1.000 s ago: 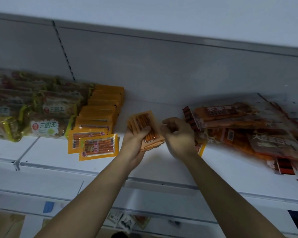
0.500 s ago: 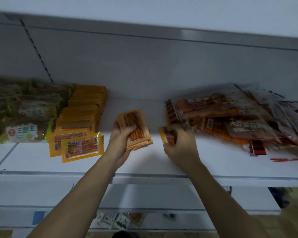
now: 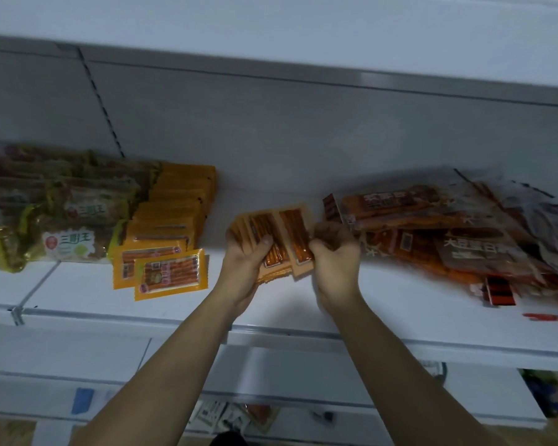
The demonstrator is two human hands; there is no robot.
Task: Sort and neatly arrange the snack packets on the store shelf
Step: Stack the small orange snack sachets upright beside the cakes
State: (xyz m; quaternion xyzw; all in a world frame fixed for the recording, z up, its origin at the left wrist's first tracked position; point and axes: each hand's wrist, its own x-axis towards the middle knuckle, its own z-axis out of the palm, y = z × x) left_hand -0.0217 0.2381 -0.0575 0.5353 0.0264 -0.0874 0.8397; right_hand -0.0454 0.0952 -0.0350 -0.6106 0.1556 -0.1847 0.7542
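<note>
Our fingers (image 3: 264,243) curl round a fanned stack of orange packets (image 3: 273,249) above the shelf (image 3: 400,304).

Our left hand (image 3: 244,265) grips the stack, thumb pressing on top; our right hand (image 3: 335,259) pinches one orange packet (image 3: 298,239) against it. Yellow packets (image 3: 169,273) lie to the left of our fingers, a loose pile of red packets (image 3: 448,239) to the right.

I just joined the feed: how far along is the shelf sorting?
Partly done. The yellow packet row and green-labelled packs already sit lined up at the shelf's left. In hand: the left hand grips a small orange packet stack, and the right hand adds another packet. Left: the jumbled large red packs on the right.
</note>
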